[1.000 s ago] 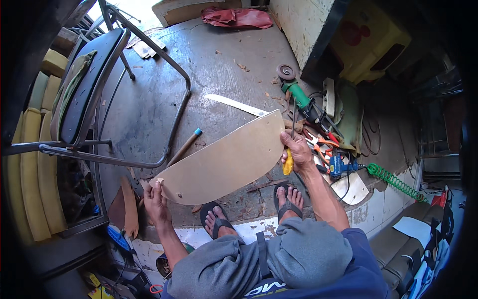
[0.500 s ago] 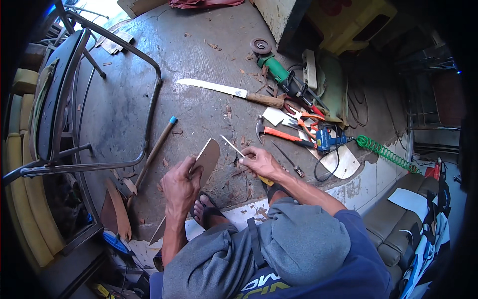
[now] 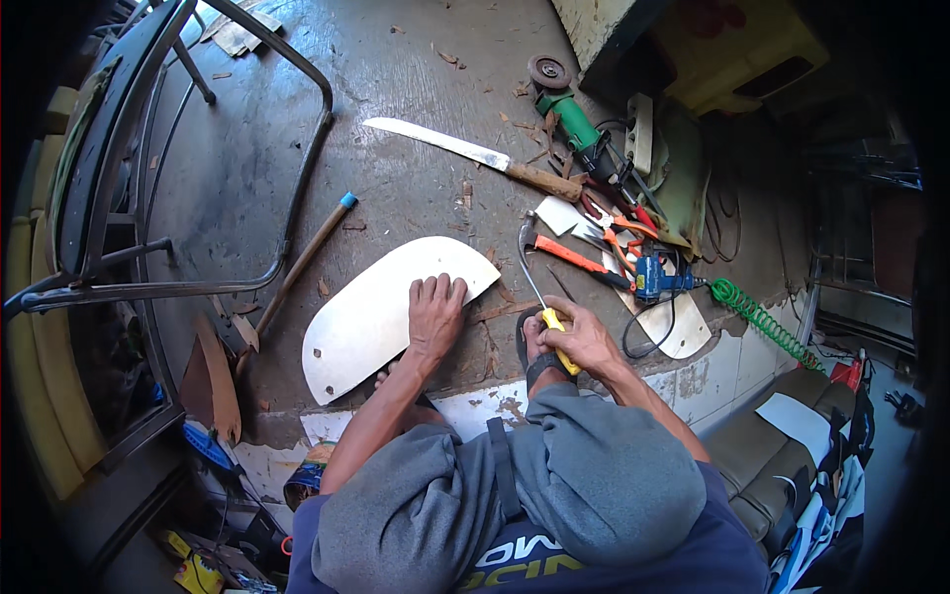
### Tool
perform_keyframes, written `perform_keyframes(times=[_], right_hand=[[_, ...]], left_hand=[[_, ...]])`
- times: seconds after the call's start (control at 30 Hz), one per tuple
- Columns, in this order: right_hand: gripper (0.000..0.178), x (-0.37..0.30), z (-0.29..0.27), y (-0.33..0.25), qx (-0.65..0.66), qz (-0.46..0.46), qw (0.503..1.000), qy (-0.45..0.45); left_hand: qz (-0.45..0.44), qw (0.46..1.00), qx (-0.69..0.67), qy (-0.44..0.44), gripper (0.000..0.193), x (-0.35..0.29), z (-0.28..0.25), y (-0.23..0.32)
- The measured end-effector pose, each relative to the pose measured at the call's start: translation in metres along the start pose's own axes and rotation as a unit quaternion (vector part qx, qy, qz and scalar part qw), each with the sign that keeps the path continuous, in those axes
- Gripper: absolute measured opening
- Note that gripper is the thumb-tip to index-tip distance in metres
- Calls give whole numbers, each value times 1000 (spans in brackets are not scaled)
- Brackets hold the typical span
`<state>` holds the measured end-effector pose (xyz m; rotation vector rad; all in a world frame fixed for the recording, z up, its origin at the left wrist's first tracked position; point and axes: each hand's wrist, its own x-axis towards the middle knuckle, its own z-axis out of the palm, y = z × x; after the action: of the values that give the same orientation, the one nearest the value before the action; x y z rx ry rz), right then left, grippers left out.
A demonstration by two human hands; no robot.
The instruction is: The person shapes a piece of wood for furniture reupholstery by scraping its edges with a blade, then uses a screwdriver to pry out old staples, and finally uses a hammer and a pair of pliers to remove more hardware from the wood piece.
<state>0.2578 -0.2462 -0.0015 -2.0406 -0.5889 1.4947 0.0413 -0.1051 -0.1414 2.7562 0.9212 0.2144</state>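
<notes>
A pale board (image 3: 366, 312) with rounded corners and small holes lies on the floor before me, its smooth light face up. My left hand (image 3: 436, 319) rests on its right part, fingers stretched out over the surface. In my right hand (image 3: 587, 344) is a yellow-handled screwdriver (image 3: 550, 318), its thin metal shaft slanting up and away toward the head of a hammer (image 3: 569, 255). The right hand is above my sandalled foot (image 3: 535, 346), beside the board and apart from it. I cannot make out the screwdriver's tip clearly.
A long knife (image 3: 435, 142) and a green angle grinder (image 3: 571, 121) lie farther off. At the right are pliers (image 3: 618, 223), a blue power tool (image 3: 653, 277) with a coiled green hose (image 3: 757, 314), and another pale board (image 3: 683, 332). A metal chair frame (image 3: 322, 124) and a stick (image 3: 307, 265) stand left.
The board, held tilted up in my left hand before, now lies flat, with that hand spread on it. My right hand has moved right and nearer with the screwdriver.
</notes>
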Motion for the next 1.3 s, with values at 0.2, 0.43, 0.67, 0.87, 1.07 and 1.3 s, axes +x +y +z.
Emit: perform_keyframes(times=[0.2,0.43,0.67,0.87,1.07,1.3], right_hand=[[50,5,5,-3,-215,-100,971,-33],[43,26,17,-11,-311,-155,938,-9],[34,43,31,-77,-533,-135,833,-61],[30,63,122,-108,-664,-74,735,-118],[29,124,67,-159,-602,71,767,-209],[52,92,-19,-58,-421,-31,890,-170]], left_hand=[[-10,997,-68,-38,49,-2,4,-11],[-20,996,-81,-14,52,-8,7,-12],[-27,995,-98,-1,47,-7,11,-9],[-33,994,-106,17,45,-14,18,-16],[-36,990,-136,26,44,-7,19,-9],[-20,986,-150,66,47,-14,35,-10]])
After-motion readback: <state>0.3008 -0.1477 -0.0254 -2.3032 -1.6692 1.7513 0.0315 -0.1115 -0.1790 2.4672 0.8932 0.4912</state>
